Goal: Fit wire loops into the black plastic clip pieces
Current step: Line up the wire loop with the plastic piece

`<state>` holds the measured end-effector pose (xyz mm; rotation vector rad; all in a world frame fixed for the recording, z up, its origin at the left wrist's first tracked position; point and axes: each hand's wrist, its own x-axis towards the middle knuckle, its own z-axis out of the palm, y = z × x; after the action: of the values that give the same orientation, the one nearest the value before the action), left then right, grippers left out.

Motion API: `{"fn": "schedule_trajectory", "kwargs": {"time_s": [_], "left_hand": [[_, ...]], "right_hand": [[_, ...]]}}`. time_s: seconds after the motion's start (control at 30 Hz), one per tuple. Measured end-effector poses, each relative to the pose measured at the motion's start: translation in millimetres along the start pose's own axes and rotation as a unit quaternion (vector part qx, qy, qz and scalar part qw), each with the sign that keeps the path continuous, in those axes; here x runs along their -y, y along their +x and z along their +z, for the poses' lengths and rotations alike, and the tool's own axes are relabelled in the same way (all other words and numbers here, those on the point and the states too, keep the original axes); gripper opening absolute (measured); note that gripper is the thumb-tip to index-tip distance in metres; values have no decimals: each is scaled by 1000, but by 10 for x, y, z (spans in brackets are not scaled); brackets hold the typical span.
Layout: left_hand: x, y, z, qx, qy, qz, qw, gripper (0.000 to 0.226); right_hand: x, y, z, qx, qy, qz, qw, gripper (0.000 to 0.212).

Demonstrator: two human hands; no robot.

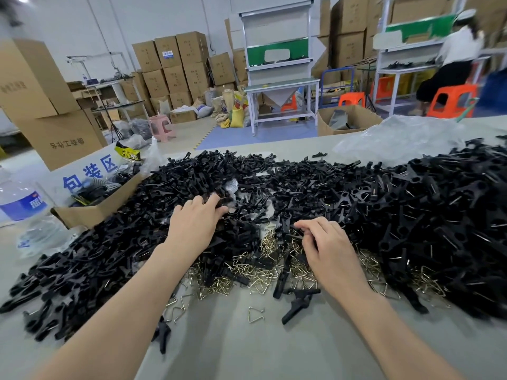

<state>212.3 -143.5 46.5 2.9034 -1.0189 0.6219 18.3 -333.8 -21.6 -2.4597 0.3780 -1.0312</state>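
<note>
A wide heap of black plastic clip pieces (370,193) covers the table from left to right. A smaller pile of triangular metal wire loops (255,267) lies in front of it at the centre, with one loose loop (255,314) nearer to me. My left hand (196,223) reaches into the black pieces, its fingertips buried among them; what it holds is hidden. My right hand (326,248) hovers over the loops with fingers curled, the fingertips pinching at something small that I cannot make out.
An open cardboard box (90,212) with a blue-lettered sign stands at the left, beside a water bottle (19,198). Crumpled clear plastic (397,138) lies at the table's far right. Stacked cartons, workbenches, orange stools and a seated person fill the room behind.
</note>
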Motion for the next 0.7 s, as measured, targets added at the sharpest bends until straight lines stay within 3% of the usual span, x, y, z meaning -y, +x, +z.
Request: {"fn": "schedule_trajectory", "kwargs": {"time_s": [0.1,0.17,0.27,0.37,0.5,0.6,0.7], "left_hand": [[-59,-55,-112,-28,-40,-22,999,43],[-221,-155,-214,-46,-179,-22,983,41],[-652,-444,-305,-23,-377,27,926,45],[-1017,-719,-194,9,-424,75,903,42],[-1111,-821,-52,39,-509,50,858,33],[-1074,-837,-28,54,-540,42,839,32],[-1032,-849,44,41,-557,15,829,46]], "right_hand": [[15,2,-15,6,2,3,1000,28],[35,3,-38,6,12,-1,1000,28],[100,-8,-84,9,90,7,996,36],[160,-54,-91,57,226,27,972,41],[254,-59,-131,113,418,86,897,29],[308,-22,-143,101,442,103,885,25],[290,24,-141,35,467,151,870,24]]}}
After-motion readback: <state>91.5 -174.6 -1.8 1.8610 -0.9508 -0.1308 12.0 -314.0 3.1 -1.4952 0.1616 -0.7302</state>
